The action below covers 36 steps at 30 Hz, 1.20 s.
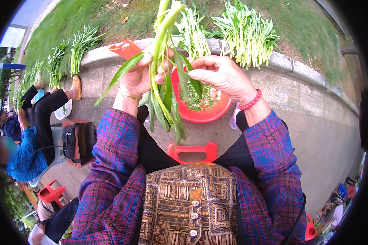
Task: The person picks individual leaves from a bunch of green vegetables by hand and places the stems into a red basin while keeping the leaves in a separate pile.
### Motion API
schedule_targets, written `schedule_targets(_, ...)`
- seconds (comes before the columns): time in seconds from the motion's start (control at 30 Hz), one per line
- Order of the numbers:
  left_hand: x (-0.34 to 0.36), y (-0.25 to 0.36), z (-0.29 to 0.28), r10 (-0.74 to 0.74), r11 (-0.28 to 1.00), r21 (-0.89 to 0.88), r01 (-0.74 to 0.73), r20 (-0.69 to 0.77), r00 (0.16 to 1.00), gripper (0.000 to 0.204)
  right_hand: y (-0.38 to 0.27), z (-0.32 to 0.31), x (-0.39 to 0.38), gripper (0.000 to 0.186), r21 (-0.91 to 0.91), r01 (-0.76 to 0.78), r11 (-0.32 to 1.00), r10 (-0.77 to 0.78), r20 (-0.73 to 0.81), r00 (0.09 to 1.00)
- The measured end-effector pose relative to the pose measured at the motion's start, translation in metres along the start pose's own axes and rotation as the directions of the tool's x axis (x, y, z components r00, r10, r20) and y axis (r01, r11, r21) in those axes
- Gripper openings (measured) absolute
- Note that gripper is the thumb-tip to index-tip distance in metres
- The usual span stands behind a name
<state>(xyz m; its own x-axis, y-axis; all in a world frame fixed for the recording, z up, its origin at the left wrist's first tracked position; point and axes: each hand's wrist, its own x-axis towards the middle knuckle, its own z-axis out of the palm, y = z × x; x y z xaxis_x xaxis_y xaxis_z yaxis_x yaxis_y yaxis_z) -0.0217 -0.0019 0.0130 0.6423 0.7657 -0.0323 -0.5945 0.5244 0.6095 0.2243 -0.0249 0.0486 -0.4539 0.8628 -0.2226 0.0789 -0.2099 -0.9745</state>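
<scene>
In daylight, a pale stone curb [96,56] divides grey pavement [323,130] from green grass [306,34].

Roadside surroundings: paving, seating and baggage, with a seated co-worker at left
A grassy verge [315,38] is edged by a pale stone curb [96,56], by which grey paving [310,110] is bordered; at left, a co-worker [30,159] is seen seated, dressed in a patterned blue top, dark trousers and a tan shoe [77,86]; just beside, a brown case [86,143] is partly covered by a black bag [70,143]; a white basin [63,110] is placed near the shoe; a red plastic stool [52,192] is noted at lower left, another red object [310,229] being cut off at lower right
</scene>
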Motion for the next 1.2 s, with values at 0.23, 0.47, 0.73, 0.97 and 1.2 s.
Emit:
schedule_targets(0.23,0.003,0.002,0.003,-0.057,0.993,0.097,0.062,-0.058,0.997,0.057,0.009,-0.01,0.005,0.018,0.106,-0.089,0.99,0.089,0.006,0.996)
schedule_targets(0.47,0.002,0.005,0.0,-0.015,0.998,0.068,0.018,-0.049,0.999,0.059,0.016,-0.006,0.007,0.015,0.226,-0.161,0.961,0.135,0.128,0.983)
schedule_targets(0.73,-0.005,0.014,-0.002,0.044,0.998,0.046,-0.042,-0.048,0.998,0.058,0.027,-0.013,0.012,0.013,0.085,-0.183,0.979,0.17,0.148,0.974)
schedule_targets(0.97,-0.006,0.014,-0.005,0.058,0.998,0.015,-0.058,-0.044,0.997,0.058,0.024,-0.012,0.01,0.011,0.105,-0.194,0.975,0.181,0.127,0.975)
schedule_targets(1.2,-0.006,0.013,-0.002,0.082,0.994,-0.069,-0.085,-0.038,0.996,0.048,0.023,-0.011,0.009,0.016,0.164,-0.145,0.976,0.124,0.132,0.983)
